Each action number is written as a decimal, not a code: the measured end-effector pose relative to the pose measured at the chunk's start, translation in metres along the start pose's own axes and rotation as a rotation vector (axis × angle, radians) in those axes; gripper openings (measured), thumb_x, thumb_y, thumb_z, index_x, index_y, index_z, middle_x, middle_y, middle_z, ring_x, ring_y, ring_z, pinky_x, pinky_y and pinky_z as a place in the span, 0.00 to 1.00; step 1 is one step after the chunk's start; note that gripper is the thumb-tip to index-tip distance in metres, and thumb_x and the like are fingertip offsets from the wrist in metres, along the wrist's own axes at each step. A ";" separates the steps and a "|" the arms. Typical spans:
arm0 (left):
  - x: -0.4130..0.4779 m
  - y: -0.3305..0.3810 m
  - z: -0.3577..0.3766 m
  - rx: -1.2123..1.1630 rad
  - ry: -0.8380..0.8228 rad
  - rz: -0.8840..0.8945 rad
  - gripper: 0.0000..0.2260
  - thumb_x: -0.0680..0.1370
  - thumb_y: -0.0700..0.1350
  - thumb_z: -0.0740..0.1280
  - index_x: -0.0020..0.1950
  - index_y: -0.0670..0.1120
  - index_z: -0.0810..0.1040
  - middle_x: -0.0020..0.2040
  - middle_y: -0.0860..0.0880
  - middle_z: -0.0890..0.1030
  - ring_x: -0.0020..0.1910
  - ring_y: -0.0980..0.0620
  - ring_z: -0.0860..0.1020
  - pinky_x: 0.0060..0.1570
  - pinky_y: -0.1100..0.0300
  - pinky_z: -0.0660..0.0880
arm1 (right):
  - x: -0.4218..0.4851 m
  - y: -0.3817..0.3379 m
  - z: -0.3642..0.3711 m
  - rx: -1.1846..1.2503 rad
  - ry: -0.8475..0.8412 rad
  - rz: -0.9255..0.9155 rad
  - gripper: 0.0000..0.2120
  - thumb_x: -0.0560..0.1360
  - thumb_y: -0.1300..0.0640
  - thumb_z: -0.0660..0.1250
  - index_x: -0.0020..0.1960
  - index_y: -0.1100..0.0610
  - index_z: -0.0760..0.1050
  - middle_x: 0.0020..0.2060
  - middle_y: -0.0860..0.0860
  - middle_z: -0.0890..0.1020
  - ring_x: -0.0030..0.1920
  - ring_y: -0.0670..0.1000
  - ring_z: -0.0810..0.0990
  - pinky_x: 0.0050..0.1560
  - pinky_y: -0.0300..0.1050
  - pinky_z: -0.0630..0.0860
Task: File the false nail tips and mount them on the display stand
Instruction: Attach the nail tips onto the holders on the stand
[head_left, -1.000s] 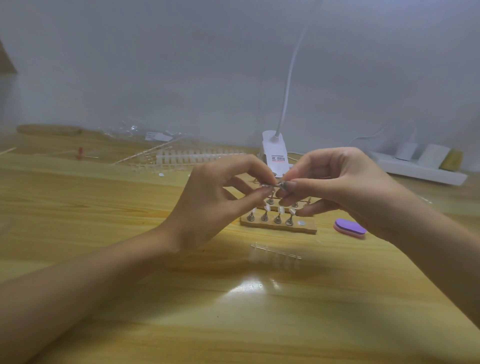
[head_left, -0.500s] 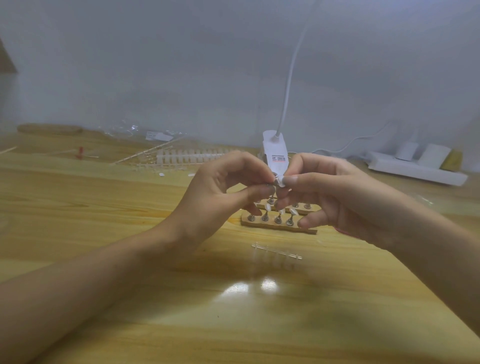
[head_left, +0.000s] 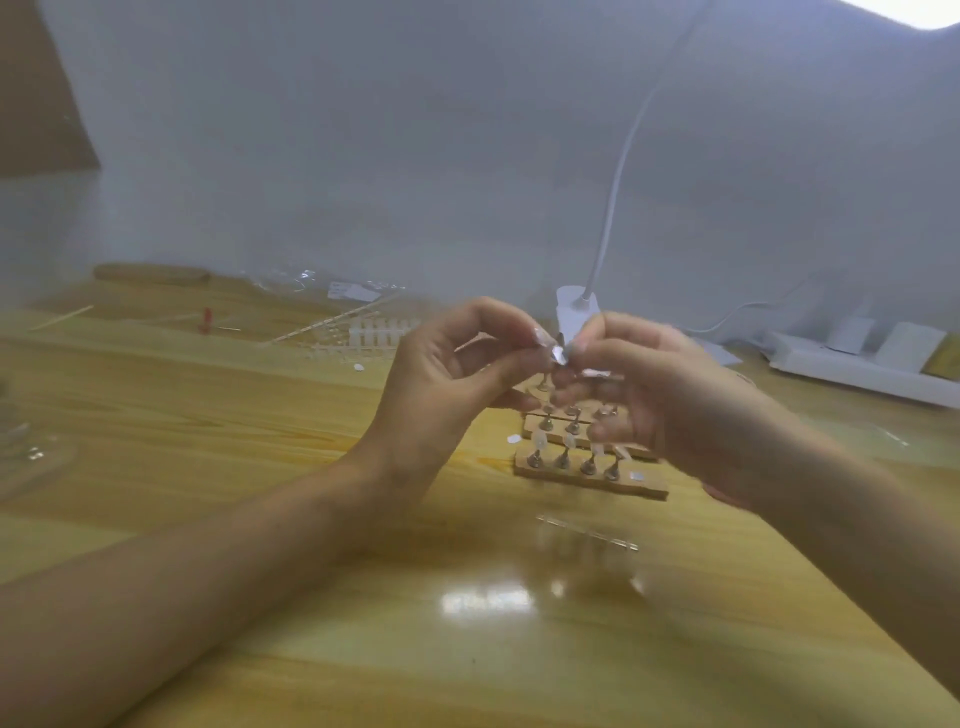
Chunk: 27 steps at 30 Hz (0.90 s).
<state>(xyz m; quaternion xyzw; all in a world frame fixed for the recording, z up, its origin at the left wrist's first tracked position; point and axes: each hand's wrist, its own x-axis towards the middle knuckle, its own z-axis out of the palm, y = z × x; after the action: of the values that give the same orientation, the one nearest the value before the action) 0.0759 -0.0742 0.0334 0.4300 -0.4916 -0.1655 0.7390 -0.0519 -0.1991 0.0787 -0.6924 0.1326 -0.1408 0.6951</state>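
Both hands meet above the wooden display stand (head_left: 641, 486). My left hand (head_left: 441, 389) and my right hand (head_left: 670, 400) each pinch the same small shiny nail tip (head_left: 559, 357) between thumb and fingertips. Blur hides whether a metal holder is attached to it. The stand's front row carries several metal pegs with clear tips on them. A second wooden row (head_left: 535, 427) lies behind it, partly covered by my right fingers. A clear strip of unused nail tips (head_left: 587, 532) lies on the table in front of the stand.
A white lamp clip (head_left: 569, 312) with a bent neck stands behind the hands. White tip strips (head_left: 379, 332) and plastic wrap lie at the back left, near a red pin (head_left: 207, 319). A power strip (head_left: 857, 371) sits at the right, and a glass (head_left: 28, 457) at the left edge.
Both hands have lifted the pinched tip slightly and drawn closer together. My right hand now covers the purple file that showed beside the stand one second ago.
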 end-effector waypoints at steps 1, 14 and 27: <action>0.001 -0.001 -0.003 0.000 0.048 -0.003 0.06 0.73 0.42 0.74 0.41 0.53 0.81 0.43 0.52 0.83 0.46 0.52 0.84 0.38 0.62 0.79 | 0.011 -0.004 -0.001 -0.134 0.042 -0.049 0.05 0.76 0.62 0.69 0.42 0.56 0.75 0.36 0.51 0.83 0.36 0.46 0.82 0.27 0.37 0.75; 0.005 -0.018 -0.026 0.064 0.326 -0.151 0.06 0.73 0.35 0.74 0.43 0.44 0.80 0.40 0.49 0.85 0.42 0.50 0.85 0.34 0.63 0.79 | 0.104 0.007 0.011 -0.953 0.093 -0.425 0.14 0.80 0.65 0.63 0.56 0.52 0.84 0.46 0.45 0.86 0.46 0.42 0.82 0.36 0.28 0.71; 0.003 -0.013 -0.014 0.022 0.267 -0.162 0.05 0.66 0.43 0.76 0.35 0.49 0.81 0.39 0.46 0.85 0.41 0.50 0.85 0.38 0.64 0.79 | 0.049 0.015 0.010 -0.422 0.031 -0.414 0.04 0.72 0.58 0.76 0.44 0.50 0.85 0.37 0.52 0.86 0.32 0.45 0.76 0.31 0.38 0.72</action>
<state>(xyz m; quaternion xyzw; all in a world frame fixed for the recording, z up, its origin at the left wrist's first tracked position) 0.0919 -0.0766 0.0224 0.4946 -0.3542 -0.1605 0.7773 -0.0028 -0.2085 0.0642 -0.8317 0.0256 -0.2594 0.4902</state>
